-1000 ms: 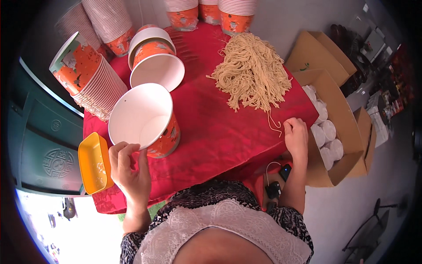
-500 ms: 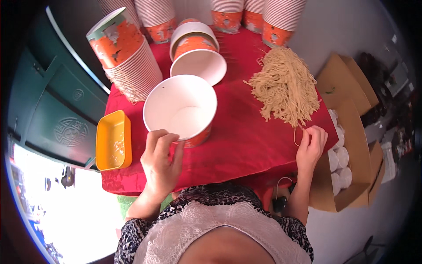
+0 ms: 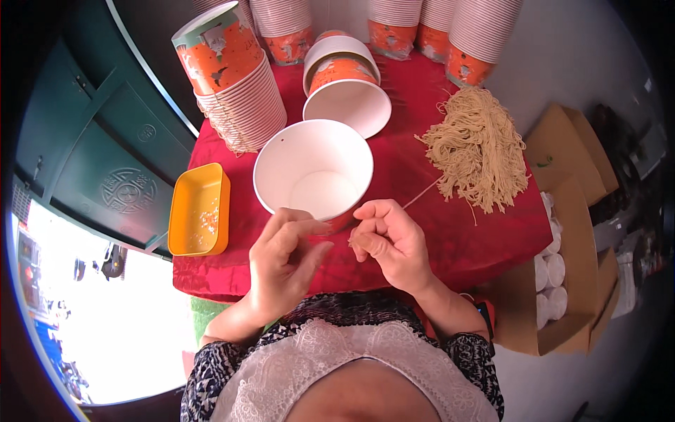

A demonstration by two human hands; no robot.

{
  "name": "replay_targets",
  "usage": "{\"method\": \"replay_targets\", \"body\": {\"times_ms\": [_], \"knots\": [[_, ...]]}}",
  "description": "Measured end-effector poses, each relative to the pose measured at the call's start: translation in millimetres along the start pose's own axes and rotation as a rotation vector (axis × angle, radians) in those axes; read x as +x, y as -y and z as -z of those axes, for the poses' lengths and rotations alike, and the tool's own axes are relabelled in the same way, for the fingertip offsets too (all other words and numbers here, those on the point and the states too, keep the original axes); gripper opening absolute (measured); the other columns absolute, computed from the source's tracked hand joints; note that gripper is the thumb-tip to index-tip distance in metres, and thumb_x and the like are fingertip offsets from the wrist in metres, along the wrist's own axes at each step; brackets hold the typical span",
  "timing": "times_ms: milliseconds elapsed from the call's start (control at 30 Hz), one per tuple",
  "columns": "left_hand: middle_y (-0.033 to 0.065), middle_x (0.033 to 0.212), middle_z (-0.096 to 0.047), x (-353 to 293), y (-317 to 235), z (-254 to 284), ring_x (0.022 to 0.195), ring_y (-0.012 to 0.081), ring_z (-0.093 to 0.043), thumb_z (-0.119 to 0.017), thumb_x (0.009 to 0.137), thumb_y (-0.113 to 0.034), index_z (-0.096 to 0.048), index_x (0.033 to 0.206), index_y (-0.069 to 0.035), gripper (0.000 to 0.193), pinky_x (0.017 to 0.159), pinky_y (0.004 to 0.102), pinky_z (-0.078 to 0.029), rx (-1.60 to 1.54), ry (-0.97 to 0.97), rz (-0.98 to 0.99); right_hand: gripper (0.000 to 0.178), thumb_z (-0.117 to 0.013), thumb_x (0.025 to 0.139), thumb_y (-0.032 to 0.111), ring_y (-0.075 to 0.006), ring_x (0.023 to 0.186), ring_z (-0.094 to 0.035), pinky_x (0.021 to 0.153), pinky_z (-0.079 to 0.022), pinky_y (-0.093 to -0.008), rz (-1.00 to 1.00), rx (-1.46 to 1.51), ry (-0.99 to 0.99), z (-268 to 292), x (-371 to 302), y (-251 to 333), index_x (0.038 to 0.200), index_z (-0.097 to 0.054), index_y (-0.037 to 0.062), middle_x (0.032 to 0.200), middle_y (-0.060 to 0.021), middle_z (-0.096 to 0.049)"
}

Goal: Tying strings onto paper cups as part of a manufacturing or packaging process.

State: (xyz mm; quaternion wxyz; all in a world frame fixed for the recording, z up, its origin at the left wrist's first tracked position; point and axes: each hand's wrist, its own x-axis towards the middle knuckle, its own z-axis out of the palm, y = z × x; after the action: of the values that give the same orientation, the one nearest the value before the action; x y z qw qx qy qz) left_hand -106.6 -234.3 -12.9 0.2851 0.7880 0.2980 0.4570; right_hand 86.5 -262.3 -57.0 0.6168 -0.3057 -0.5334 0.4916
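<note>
A large paper bucket (image 3: 313, 158), white inside and orange outside, stands on the red-covered table in front of me. A small dark hole shows near its far left rim. My right hand (image 3: 394, 243) is closed in a pinch on the end of a tan string (image 3: 424, 192), just off the bucket's near right side. That string runs back to a loose heap of tan strings (image 3: 478, 151) at the right of the table. My left hand (image 3: 281, 260) is at the bucket's near edge, thumb and fingers apart; I see nothing held in it.
A yellow tray (image 3: 221, 211) with small bits in it sits at the left edge. Behind it leans a stack of paper buckets (image 3: 246, 98). Another bucket (image 3: 348, 109) lies tipped, with more stacks (image 3: 394, 39) behind. A cardboard box (image 3: 583, 260) holds white rolls at right.
My right hand has moved left from the heap to the bucket's near side, drawing a string with it. My left hand has come off the bucket's rim and its fingers have parted.
</note>
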Motion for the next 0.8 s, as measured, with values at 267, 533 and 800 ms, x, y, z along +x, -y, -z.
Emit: {"method": "replay_targets", "body": {"times_ms": [267,533,800], "knots": [[0.0078,0.099,-0.061,2,-1,-12,0.067,0.0081,-0.060,-0.073,0.084,0.006,-0.064,0.105,0.003,0.023,0.057,0.0233,-0.047,-0.234,0.123,0.101,0.028,-0.057,0.099,0.003,-0.0068,0.073,-0.057,0.066,-0.048,-0.0203,-0.022,0.084,0.045,-1,1,-5,0.124,-0.046,-0.0019,0.084,-0.0033,-0.061],[0.0110,0.084,-0.061,8,7,-17,0.068,0.0217,-0.065,-0.071,0.083,0.006,-0.061,0.092,0.000,0.014,0.057,0.0286,-0.051,0.045,0.070,-0.113,0.017,-0.064,0.096,0.008,-0.0041,0.070,-0.055,0.062,-0.044,-0.0185,0.006,-0.268,0.000,2,-6,-1,0.108,-0.056,-0.0011,0.083,-0.0019,-0.062],[0.0115,0.080,-0.060,9,5,-22,0.061,0.0263,-0.063,-0.070,0.083,0.005,-0.059,0.091,-0.002,0.015,0.049,0.0335,-0.050,0.228,0.050,-0.176,0.007,-0.066,0.090,-0.003,-0.0023,0.057,-0.049,0.049,-0.039,-0.0215,0.133,-0.396,-0.105,-10,-10,1,0.091,-0.060,0.0007,0.068,0.0018,-0.057]]}}
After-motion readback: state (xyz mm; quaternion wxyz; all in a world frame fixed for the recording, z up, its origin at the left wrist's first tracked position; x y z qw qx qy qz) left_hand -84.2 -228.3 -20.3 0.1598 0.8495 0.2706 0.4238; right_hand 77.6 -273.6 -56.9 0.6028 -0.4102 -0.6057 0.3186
